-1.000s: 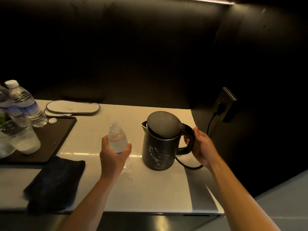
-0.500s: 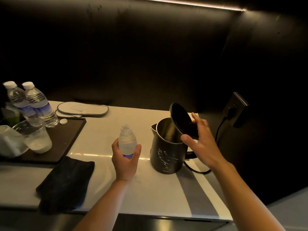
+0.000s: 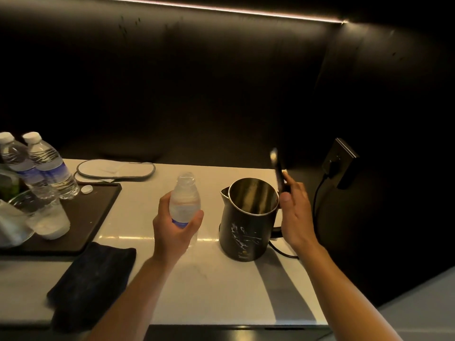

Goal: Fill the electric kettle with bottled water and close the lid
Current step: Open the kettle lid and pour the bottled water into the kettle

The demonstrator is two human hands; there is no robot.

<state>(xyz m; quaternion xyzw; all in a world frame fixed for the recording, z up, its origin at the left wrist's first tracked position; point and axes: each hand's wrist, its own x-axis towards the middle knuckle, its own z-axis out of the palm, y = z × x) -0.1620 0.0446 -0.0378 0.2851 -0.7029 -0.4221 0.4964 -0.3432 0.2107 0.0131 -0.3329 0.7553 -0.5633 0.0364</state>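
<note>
A black electric kettle with white marbling stands on the white counter, its steel inside showing. Its lid is swung up on edge at the handle side. My right hand rests against the lid's lower part and the handle, thumb by the rim. My left hand grips an uncapped, upright clear water bottle just left of the kettle. A white cap lies on the dark tray.
A dark tray at the left carries two capped bottles and glasses. A dark folded cloth lies near the counter's front edge. White slippers sit at the back. The kettle's cord runs to a wall socket on the right.
The kettle's lid went from shut to fully raised. My right hand moved from the handle up to the lid. The bottle stayed upright in my left hand.
</note>
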